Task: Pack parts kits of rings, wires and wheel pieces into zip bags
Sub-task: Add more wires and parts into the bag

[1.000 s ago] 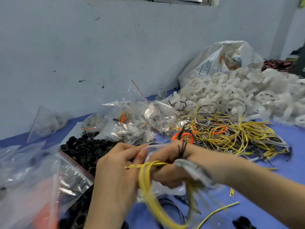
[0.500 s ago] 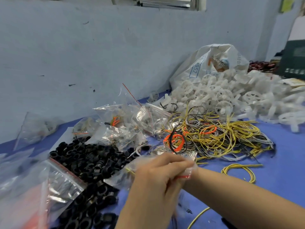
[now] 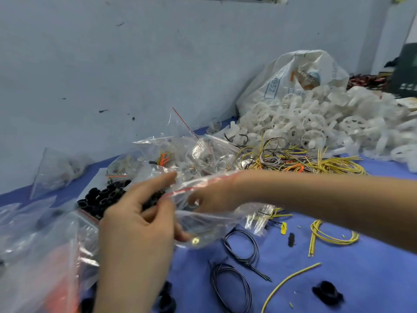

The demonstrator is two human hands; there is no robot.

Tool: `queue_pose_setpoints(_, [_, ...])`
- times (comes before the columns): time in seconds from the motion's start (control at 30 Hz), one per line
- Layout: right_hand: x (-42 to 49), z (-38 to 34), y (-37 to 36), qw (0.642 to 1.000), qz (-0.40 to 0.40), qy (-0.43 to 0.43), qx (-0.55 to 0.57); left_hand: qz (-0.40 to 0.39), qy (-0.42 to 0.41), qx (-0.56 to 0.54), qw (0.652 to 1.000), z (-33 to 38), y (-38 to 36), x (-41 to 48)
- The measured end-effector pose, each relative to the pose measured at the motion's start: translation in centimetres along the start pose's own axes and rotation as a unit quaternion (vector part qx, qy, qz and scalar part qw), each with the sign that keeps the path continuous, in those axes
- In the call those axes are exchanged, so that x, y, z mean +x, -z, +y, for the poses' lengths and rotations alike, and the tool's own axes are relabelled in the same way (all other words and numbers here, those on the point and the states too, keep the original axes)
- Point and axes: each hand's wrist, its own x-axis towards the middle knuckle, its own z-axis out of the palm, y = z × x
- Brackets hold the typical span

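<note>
A clear zip bag (image 3: 216, 224) with a red zip line hangs open just above the blue table (image 3: 352, 276). My left hand (image 3: 137, 224) pinches the bag's mouth at its left edge. My right hand (image 3: 209, 197) is inside the bag, blurred behind the plastic; what its fingers hold cannot be made out. Black rings (image 3: 101, 197) lie heaped behind my left hand. A tangle of yellow, grey and orange wires (image 3: 300, 161) lies beyond my right forearm. White wheel pieces (image 3: 320, 123) are piled at the back right.
Packed bags (image 3: 180, 152) are stacked by the wall. Empty zip bags (image 3: 38, 256) lie at the near left. A yellow wire loop (image 3: 331, 237), two black wire loops (image 3: 243, 247) and a black piece (image 3: 327, 292) lie loose in front. A white sack (image 3: 293, 75) stands behind the wheels.
A second ago both hands held a yellow wire bundle at the bag. Then they pinched the bag's zip edge. Now my right hand has gone inside the bag.
</note>
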Motion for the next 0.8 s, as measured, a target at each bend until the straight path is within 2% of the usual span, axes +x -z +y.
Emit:
queue_pose_setpoints(0.07, [-2.7,-0.6,2.1,0.998,0.034,-0.02,0.043,0.011,0.012,-0.016,1.0,-0.3,1.0,0.5])
queue_pose_setpoints(0.13, [-5.0,-1.6,3.8,0.984,0.007,0.011,0.178,0.005,0.015,-0.041,0.999,-0.4,1.5,0.8])
queue_pose_setpoints(0.2, [-6.2,-1.8,5.0,0.968,-0.049,0.062,0.24,-0.014,0.023,-0.066,0.997,-0.5,1.6,0.9])
queue_pose_setpoints(0.23, [-6.4,-1.8,5.4,0.972,-0.067,0.065,0.216,-0.022,0.027,-0.079,0.996,-0.5,1.6,0.9])
queue_pose_setpoints(0.3, [-6.5,-1.3,5.8,0.991,-0.086,0.051,0.089,-0.026,0.034,-0.106,0.993,-0.4,1.5,0.7])
queue_pose_setpoints(0.37, [-6.0,-0.5,5.9,0.997,-0.074,0.02,0.023,-0.021,0.035,-0.153,0.987,-0.5,1.6,0.9])
queue_pose_setpoints(0.4, [-5.8,-0.3,5.9,0.999,-0.036,0.013,0.018,-0.024,0.035,-0.181,0.983,-0.7,1.5,1.3])
queue_pose_setpoints(0.47, [-5.6,0.2,6.2,0.995,0.094,0.02,0.04,-0.039,0.058,-0.199,0.978,-1.9,1.5,2.0])
queue_pose_setpoints(0.53, [-5.8,0.5,6.9,0.972,0.205,0.059,0.102,-0.091,0.08,-0.084,0.989,-3.2,1.1,2.5])
queue_pose_setpoints(0.63, [-6.0,0.7,8.1,0.93,0.302,0.124,0.167,-0.228,0.124,-0.008,0.966,-4.2,0.7,1.3])
queue_pose_setpoints(0.73, [-5.2,1.0,8.7,0.902,0.386,0.119,0.152,-0.248,0.131,0.003,0.96,-4.9,0.9,1.1])
queue_pose_setpoints(0.8, [-4.8,1.7,9.0,0.877,0.443,0.107,0.149,-0.248,0.143,-0.036,0.957,-5.1,0.7,1.1])
